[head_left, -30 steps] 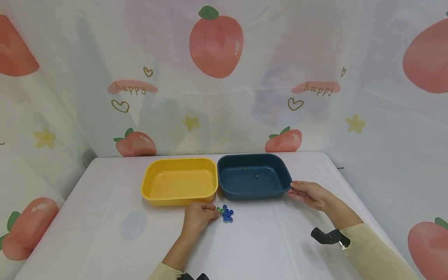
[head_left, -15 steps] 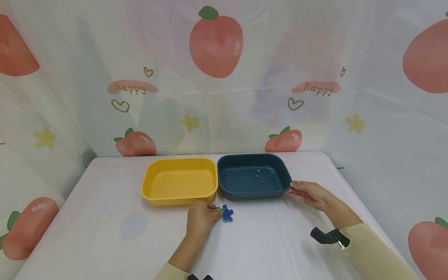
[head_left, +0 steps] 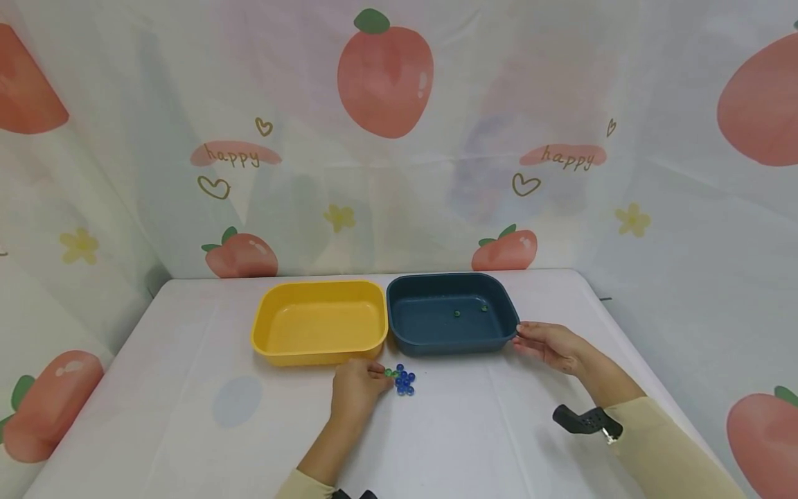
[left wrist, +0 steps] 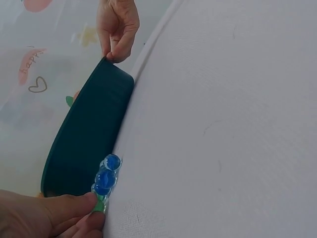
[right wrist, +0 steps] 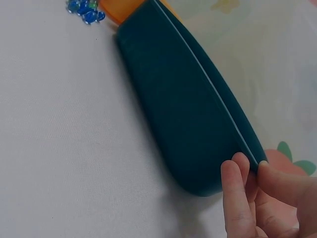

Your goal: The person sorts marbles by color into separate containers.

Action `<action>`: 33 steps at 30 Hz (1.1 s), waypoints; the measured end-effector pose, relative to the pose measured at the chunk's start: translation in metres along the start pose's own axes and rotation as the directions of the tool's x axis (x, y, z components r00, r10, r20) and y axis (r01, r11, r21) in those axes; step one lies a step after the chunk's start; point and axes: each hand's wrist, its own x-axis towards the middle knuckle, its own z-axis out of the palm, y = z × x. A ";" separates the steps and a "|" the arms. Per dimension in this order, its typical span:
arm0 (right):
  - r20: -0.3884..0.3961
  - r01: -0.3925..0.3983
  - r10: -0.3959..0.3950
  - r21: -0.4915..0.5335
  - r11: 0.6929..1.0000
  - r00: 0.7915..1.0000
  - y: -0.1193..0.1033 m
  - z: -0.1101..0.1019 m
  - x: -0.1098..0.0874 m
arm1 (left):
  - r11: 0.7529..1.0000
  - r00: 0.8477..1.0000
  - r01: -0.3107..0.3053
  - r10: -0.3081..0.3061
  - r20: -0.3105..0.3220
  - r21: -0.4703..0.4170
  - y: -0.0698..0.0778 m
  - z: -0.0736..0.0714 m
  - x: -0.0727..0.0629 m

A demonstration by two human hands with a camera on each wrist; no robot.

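Observation:
At the edge of a small cluster of glass marbles [head_left: 405, 380], mostly blue with a few green, my left hand [head_left: 357, 389] has thumb and fingers together around a green marble [left wrist: 99, 204], partly hidden by the fingers. Blue marbles [left wrist: 105, 178] sit just beyond the fingertips in the left wrist view. My right hand [head_left: 548, 346] pinches the right rim of a dark blue tub [right wrist: 168, 99], thumb on the inside and fingers along the outer wall. Two green marbles, one near the middle [head_left: 457, 314] and one farther right [head_left: 484, 308], lie on the tub's floor.
A yellow tub [head_left: 318, 359] stands against the left side of the dark blue one, near the back of the table. A white cloth [head_left: 461, 430] covers the table. Behind it hangs a fruit-printed curtain [head_left: 424, 208].
One green marble has rolled rightward across the dark blue tub's floor. My left hand has shifted slightly right, closing in on the green marbles. The right hand stays on the rim.

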 end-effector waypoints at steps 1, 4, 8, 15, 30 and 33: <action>0.000 0.001 -0.001 0.000 1.000 1.000 0.000 0.000 0.000 | 1.000 1.000 -0.001 0.001 0.003 -0.008 -0.001 0.000 0.000; 0.002 0.003 -0.003 0.002 1.000 1.000 0.001 -0.001 0.000 | 0.999 1.000 -0.006 0.006 0.010 -0.031 -0.004 0.000 0.000; 0.002 0.001 -0.001 0.014 1.000 1.000 0.001 -0.001 -0.001 | 0.997 1.000 -0.002 0.004 0.024 -0.075 -0.007 -0.001 0.002; -0.017 -0.003 0.003 0.007 1.000 1.000 0.000 0.000 -0.001 | 0.988 0.998 0.027 -0.019 0.056 -0.152 -0.011 -0.004 0.002; -0.022 -0.006 0.006 -0.008 1.000 1.000 0.000 0.001 -0.001 | 0.934 0.976 0.185 -0.139 0.165 -0.305 -0.021 -0.009 0.006; -0.019 -0.004 0.004 -0.008 1.000 1.000 0.000 0.001 -0.002 | 0.907 0.968 0.216 -0.151 0.199 -0.361 -0.020 -0.010 0.006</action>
